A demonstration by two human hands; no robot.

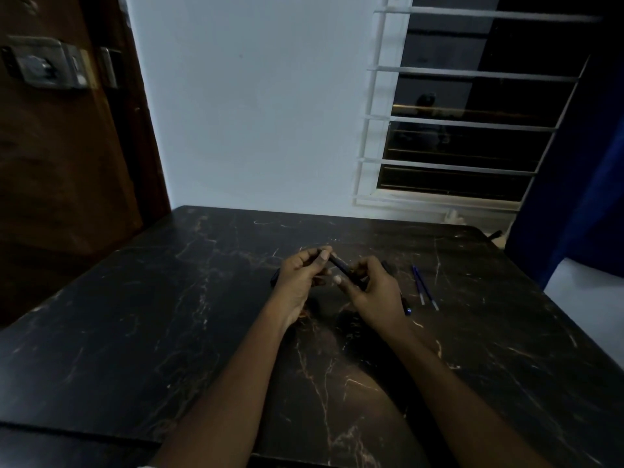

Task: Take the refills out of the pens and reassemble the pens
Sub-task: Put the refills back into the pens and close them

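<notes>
Both my hands hold one dark pen above the middle of the black marble table. My left hand pinches its far end between thumb and fingers. My right hand grips its near end with curled fingers. Two blue refills lie side by side on the table just right of my right hand. Another dark pen lies partly hidden under my right hand, its blue tip showing. A dark pen end pokes out left of my left hand.
The table runs to a white wall at the back. A barred window is at the back right, a wooden door at the left, and a blue curtain at the right edge.
</notes>
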